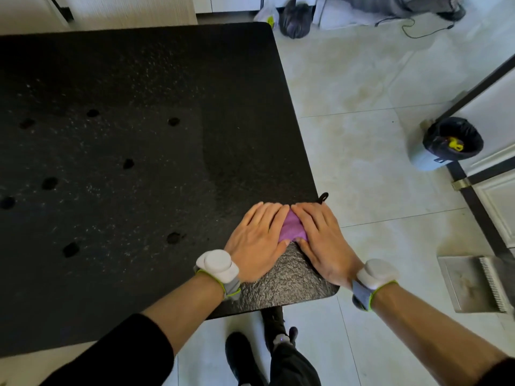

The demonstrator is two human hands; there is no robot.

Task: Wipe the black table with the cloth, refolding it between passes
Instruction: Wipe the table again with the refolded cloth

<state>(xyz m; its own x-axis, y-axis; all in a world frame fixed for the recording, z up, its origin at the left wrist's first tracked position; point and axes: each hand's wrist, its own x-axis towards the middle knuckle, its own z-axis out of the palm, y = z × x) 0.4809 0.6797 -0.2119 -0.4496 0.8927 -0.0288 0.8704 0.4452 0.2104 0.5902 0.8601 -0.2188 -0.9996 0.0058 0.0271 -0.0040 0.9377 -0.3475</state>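
On speckled black table point(139, 135): flat hands press fuzzy purple cloth point(292, 228).

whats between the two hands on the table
The purple cloth, pressed flat under the left hand and right hand by the table edge, seen in the head view.

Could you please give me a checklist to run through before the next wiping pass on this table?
1. Both hands on cloth: left hand and right hand lie flat on the purple cloth. Ok.
2. Cloth supported: it lies on the black table by the right edge; only its black loop overhangs. Ok.
3. Fold tidy: the hands hide most of it. Cannot tell.
4. Table finished: dark spots and pale specks show to the left. Not ok.
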